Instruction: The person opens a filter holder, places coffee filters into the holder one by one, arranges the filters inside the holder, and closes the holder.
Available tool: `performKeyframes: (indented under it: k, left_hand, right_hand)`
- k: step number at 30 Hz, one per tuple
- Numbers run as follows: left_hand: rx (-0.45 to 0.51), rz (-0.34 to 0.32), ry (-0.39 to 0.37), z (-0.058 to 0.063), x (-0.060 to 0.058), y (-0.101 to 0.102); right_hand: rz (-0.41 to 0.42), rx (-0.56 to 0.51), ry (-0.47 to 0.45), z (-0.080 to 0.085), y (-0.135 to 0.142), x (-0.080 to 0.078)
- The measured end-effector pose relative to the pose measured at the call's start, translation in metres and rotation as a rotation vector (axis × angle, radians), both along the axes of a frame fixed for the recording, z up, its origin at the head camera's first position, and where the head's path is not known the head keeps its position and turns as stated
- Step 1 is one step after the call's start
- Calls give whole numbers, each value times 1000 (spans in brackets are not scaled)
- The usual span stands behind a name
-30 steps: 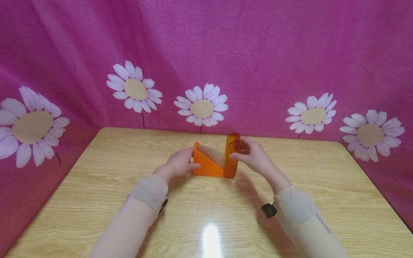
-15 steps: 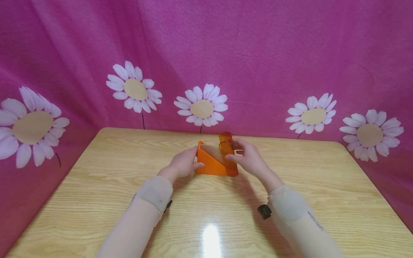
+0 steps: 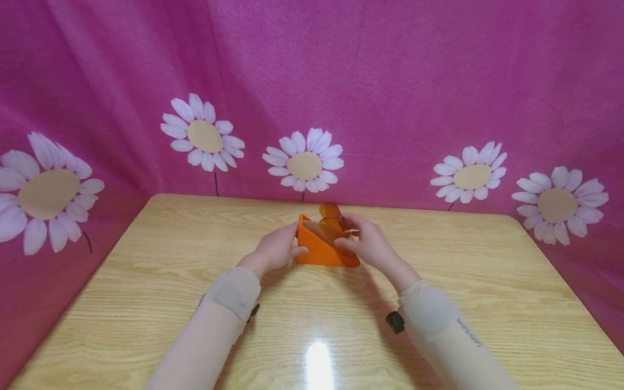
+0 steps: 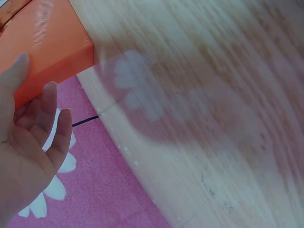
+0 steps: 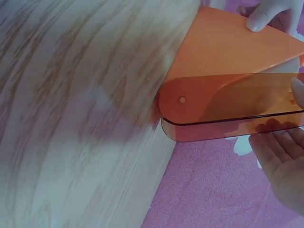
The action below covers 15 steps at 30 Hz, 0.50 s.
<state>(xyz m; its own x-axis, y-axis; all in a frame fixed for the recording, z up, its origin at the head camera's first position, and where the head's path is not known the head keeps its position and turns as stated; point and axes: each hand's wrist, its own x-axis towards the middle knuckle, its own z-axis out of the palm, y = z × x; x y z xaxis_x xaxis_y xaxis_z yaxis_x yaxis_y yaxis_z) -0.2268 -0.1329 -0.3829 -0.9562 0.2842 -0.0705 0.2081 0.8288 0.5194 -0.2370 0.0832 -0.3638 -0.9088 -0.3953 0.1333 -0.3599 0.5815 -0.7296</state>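
Note:
A wedge-sided orange plastic box (image 3: 314, 250) stands on the table, with a see-through amber lid (image 3: 330, 212) tilted leftward over its slanted open top. A round pivot pin (image 5: 182, 99) joins lid and box at the low corner in the right wrist view. My left hand (image 3: 274, 247) holds the box's left end, thumb on the front face and the other fingers behind. My right hand (image 3: 372, 244) grips the lid from the right, thumb on the near side and fingers curled at its outer face. A pale surface (image 5: 287, 65) shows inside the box.
The wooden table (image 3: 244, 336) has rounded far corners. A magenta curtain (image 3: 380, 81) with large white daisies hangs behind and at both sides. Each forearm wears a wrist band with a small black camera (image 3: 395, 322).
The lid has swung leftward from upright to a slant over the box, moved by my right hand. My left hand and the box shifted slightly right at first, then stayed.

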Motion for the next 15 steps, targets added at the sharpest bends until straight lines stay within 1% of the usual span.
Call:
performKeyframes:
  k: [7, 12, 15]
  left_hand:
    - [-3, -12, 10, -1, 0, 0]
    - [-4, -11, 12, 0, 1, 0]
    - [-4, -14, 15, 1, 1, 1]
  right_hand:
    - [12, 26, 5, -3, -5, 0]
    - [10, 56, -25, -3, -6, -1]
    - [20, 60, -26, -4, -6, -2]
